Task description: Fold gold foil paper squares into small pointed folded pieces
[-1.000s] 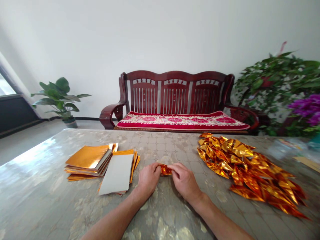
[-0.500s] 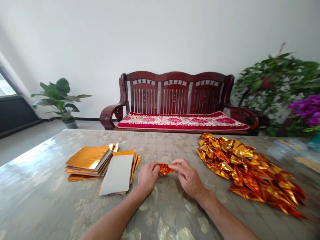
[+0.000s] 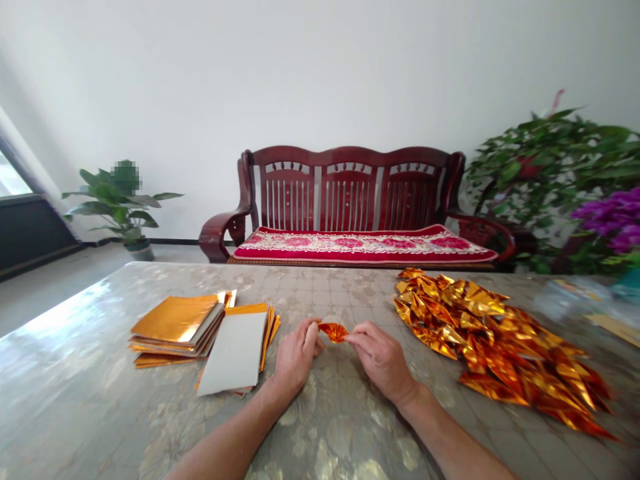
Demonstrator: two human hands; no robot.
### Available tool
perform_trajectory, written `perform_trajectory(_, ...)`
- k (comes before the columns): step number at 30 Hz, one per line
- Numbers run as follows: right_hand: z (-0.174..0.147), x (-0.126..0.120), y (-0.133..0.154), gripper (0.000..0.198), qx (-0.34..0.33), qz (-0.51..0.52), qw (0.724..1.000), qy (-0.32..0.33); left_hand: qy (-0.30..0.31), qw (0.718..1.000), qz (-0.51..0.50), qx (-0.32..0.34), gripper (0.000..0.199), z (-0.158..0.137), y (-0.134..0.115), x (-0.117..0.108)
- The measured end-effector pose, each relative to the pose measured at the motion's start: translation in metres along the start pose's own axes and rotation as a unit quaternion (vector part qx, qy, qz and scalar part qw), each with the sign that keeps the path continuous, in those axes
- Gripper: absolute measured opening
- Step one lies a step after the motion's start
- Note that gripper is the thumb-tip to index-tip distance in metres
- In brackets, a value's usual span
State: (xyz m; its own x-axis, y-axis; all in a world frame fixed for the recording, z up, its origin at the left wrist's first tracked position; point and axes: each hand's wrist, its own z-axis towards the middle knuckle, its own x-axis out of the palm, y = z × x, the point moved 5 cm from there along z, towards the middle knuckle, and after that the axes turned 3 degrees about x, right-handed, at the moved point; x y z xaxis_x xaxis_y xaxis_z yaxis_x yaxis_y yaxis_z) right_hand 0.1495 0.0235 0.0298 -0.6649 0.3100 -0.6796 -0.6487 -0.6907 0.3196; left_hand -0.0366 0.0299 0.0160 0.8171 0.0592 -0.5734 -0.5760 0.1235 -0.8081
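Between my hands is a small folded piece of shiny orange-gold foil paper (image 3: 334, 332), pointed at both ends. My left hand (image 3: 296, 353) pinches its left tip, and my right hand (image 3: 381, 355) pinches the right tip. To the left lies a stack of gold foil sheets (image 3: 175, 319). Beside it, nearer my left hand, a second stack of paper (image 3: 235, 350) shows a pale grey face with gold edges. On the right spreads a heap of folded gold foil pieces (image 3: 480, 333), several of them with pointed ends.
The table (image 3: 320, 427) has a patterned, glossy cover. Clear plastic (image 3: 570, 297) lies at its right edge. Behind it stands a dark red wooden bench (image 3: 350, 180) with a red floral cushion (image 3: 365, 245). Potted plants (image 3: 115, 200) flank the bench.
The foil piece now looks slimmer and more pointed, its right tip drawn out in my right fingers. My left fingers have lifted slightly around the left tip.
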Motion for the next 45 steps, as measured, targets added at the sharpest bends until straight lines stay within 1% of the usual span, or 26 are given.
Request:
perform_trajectory(4,0.0,-0.009,-0.012,0.027,0.042,-0.039,0.997,-0.057,-0.038,0.999,-0.016,-0.002,0.045,-0.001,0.007,0.0)
perform_trajectory(8,0.0,-0.016,-0.025,0.027,0.06,-0.087,0.991,-0.085,-0.016,1.0,-0.005,-0.007,0.038,0.0,0.013,0.006)
perform_trajectory(14,0.002,-0.033,-0.049,0.025,0.099,-0.149,0.976,-0.12,0.007,0.999,0.053,-0.005,0.031,0.002,0.015,0.009)
perform_trajectory(20,0.002,-0.069,-0.081,0.02,0.148,-0.199,0.951,-0.183,0.026,0.995,0.092,0.002,0.031,0.001,0.014,0.01)
perform_trajectory(23,0.0,-0.092,-0.093,0.021,0.153,-0.253,0.93,-0.217,0.035,0.993,0.113,-0.001,0.032,0.0,0.011,0.011)
perform_trajectory(25,-0.003,-0.106,-0.101,0.021,0.159,-0.295,0.91,-0.245,0.042,0.992,0.121,0.001,0.032,-0.001,0.01,0.011)
perform_trajectory(27,-0.007,-0.115,-0.108,0.022,0.166,-0.321,0.898,-0.25,0.049,0.991,0.127,0.003,0.032,-0.001,0.009,0.011)
perform_trajectory(29,-0.012,-0.118,-0.113,0.022,0.169,-0.33,0.896,-0.245,0.053,0.99,0.131,0.006,0.032,-0.001,0.009,0.012)
perform_trajectory(32,-0.016,-0.116,-0.118,0.021,0.175,-0.339,0.895,-0.23,0.054,0.99,0.131,0.01,0.032,-0.002,0.008,0.012)
perform_trajectory(40,-0.019,-0.109,-0.114,0.02,0.186,-0.359,0.891,-0.206,0.047,0.989,0.138,0.016,0.03,-0.003,0.008,0.012)
perform_trajectory(42,-0.02,-0.11,-0.113,0.02,0.186,-0.358,0.891,-0.209,0.049,0.99,0.134,0.018,0.03,-0.002,0.009,0.012)
perform_trajectory(45,-0.02,-0.115,-0.113,0.022,0.18,-0.356,0.886,-0.236,0.052,0.99,0.133,0.02,0.029,-0.002,0.009,0.012)
